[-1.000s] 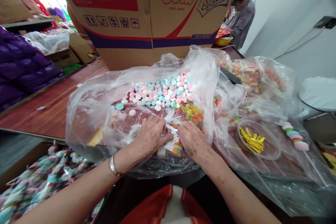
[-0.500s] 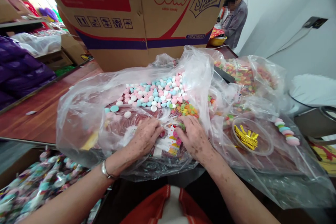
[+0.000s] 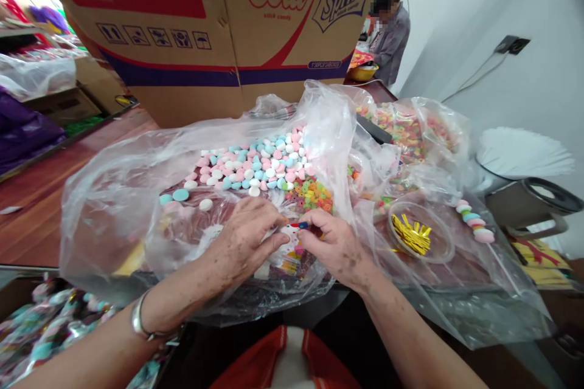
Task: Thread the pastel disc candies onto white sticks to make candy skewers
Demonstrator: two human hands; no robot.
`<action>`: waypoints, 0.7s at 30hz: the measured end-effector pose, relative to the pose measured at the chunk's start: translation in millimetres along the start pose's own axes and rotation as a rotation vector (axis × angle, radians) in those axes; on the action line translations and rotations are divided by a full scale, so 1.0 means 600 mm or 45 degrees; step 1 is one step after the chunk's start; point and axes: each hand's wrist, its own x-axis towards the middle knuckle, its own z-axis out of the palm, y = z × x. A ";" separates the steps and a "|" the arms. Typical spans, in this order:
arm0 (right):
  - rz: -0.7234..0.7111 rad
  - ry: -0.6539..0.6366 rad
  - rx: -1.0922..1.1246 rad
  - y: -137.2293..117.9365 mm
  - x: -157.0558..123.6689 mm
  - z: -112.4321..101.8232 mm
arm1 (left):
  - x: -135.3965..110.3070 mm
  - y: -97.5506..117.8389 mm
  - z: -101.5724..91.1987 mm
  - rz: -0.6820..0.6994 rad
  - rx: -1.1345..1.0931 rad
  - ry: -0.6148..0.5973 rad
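Observation:
My left hand [image 3: 244,237] and my right hand [image 3: 331,243] meet over a small printed wrapper [image 3: 292,252] lying on a big clear plastic bag [image 3: 114,194]. Both hands have their fingers pinched together on the wrapper. My right fingertips also pinch a small red and blue piece [image 3: 302,225]. Just beyond my fingers lies a heap of pink, blue and white round candies [image 3: 255,164] and a smaller heap of coloured candy rings [image 3: 312,191].
A large Cola/Sprite cardboard box [image 3: 205,30] stands behind the candy. To the right are a clear bowl of gold twist ties [image 3: 413,236], a candy stick [image 3: 474,225] and another bag of rings [image 3: 410,130]. Wrapped candies fill a box [image 3: 55,322] lower left. A person [image 3: 387,30] stands at the back.
The view has swung right, so everything has slid left in the picture. My hands stay on the wrapper, and the red and blue piece now shows at my right fingertips.

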 end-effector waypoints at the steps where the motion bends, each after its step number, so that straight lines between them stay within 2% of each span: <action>1: -0.009 -0.003 -0.002 0.001 -0.002 -0.004 | 0.006 0.002 -0.003 -0.006 -0.059 -0.065; 8: -0.063 -0.006 -0.080 0.003 -0.014 -0.034 | 0.030 0.021 -0.008 -0.369 -0.518 -0.422; 10: -0.069 -0.033 -0.111 0.000 -0.017 -0.041 | 0.029 0.020 -0.003 -0.386 -0.557 -0.436; 14: -0.170 -0.070 -0.184 -0.007 -0.023 -0.047 | 0.024 0.012 0.008 -0.296 -0.488 -0.428; 17: -0.337 0.025 -0.283 -0.005 -0.027 -0.046 | 0.022 0.010 0.013 -0.287 -0.465 -0.426; 21: -0.464 0.163 -0.446 0.002 -0.030 -0.043 | 0.023 0.013 0.016 -0.377 -0.686 -0.381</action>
